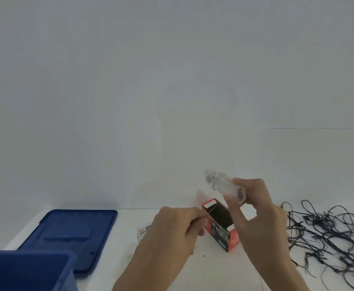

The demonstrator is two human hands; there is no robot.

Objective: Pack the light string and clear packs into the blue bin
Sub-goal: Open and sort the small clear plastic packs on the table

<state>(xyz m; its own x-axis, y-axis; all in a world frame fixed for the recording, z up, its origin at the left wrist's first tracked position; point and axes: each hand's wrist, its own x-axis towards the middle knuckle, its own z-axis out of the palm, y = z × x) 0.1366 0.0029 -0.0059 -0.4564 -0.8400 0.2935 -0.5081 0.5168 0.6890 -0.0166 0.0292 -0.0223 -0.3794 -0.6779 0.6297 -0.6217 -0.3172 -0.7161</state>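
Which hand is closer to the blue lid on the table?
Left. The left hand is just right of the blue lid; the right hand is farther right, holding a clear pack.

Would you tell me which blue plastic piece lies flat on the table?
The blue lid, flat beyond the blue bin; the bin stands upright at the near left corner.

Blue bin [25, 269], blue lid [73, 234], red printed box [222, 229], dark light string [329, 234].

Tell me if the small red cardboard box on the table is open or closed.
Open. The small red cardboard box has its top flap standing up, and its dark inside shows between the two hands.
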